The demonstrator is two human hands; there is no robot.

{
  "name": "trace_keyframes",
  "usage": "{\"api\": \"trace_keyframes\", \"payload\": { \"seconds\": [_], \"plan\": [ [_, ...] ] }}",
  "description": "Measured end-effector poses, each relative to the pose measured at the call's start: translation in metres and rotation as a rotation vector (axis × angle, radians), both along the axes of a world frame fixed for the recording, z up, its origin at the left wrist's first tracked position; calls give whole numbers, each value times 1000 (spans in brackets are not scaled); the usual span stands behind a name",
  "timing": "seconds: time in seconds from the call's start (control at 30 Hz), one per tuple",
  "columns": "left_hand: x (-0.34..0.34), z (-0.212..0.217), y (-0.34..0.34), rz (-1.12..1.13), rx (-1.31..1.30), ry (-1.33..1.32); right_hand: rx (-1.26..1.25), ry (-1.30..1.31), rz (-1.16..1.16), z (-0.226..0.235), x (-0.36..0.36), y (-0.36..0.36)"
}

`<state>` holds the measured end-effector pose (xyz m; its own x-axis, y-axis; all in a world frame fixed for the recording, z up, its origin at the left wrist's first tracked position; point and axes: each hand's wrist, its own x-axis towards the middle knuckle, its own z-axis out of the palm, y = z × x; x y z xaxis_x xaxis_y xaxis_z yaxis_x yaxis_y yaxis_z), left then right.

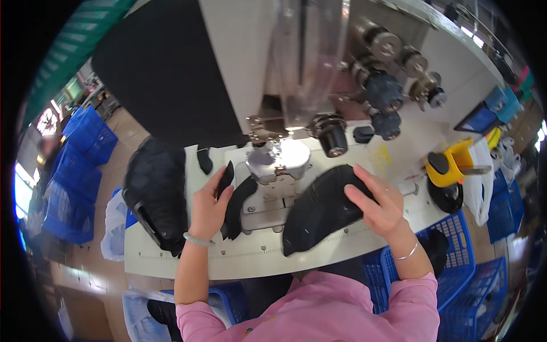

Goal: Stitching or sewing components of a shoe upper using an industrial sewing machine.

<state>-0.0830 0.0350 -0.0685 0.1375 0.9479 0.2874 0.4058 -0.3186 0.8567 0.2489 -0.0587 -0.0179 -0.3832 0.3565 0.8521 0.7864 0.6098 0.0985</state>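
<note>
My right hand [379, 204] grips a large curved black fabric piece [319, 214] by its right end, thumb on top and fingers along the far edge. The piece is tilted over the white table, right of the sewing machine's needle area [278, 162]. A narrow black fabric piece [227, 179] is pinched between the thumb and fingers of my left hand [208, 210], left of the needle area. Beside that hand, a curved black strip [240, 206] lies against the machine's bed plate [265, 214]. A small black piece [204, 161] lies just beyond the left hand.
A black stack of pieces [156, 188] sits at the table's left edge. Yellow holder [456, 165] stands at the right. The machine head [245, 57] with tension knobs [384, 91] overhangs the far side. Blue baskets [456, 245] stand below on both sides.
</note>
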Motion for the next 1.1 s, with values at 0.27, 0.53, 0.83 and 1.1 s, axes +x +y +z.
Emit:
{"api": "trace_keyframes", "payload": {
  "seconds": [0.27,0.53,0.83,1.1],
  "plan": [
    [31,72,-55,-272,98,-23,0,-130,54,-11,-36,42],
    [60,62,-53,-165,477,232,-156,-92,122,-7,-33,41],
    [67,67,-50,-114,614,315,-319,-107,108,5,-33,32],
    [68,70,-45,-122,632,362,-434,-58,93,12,-35,27]
  ]
}}
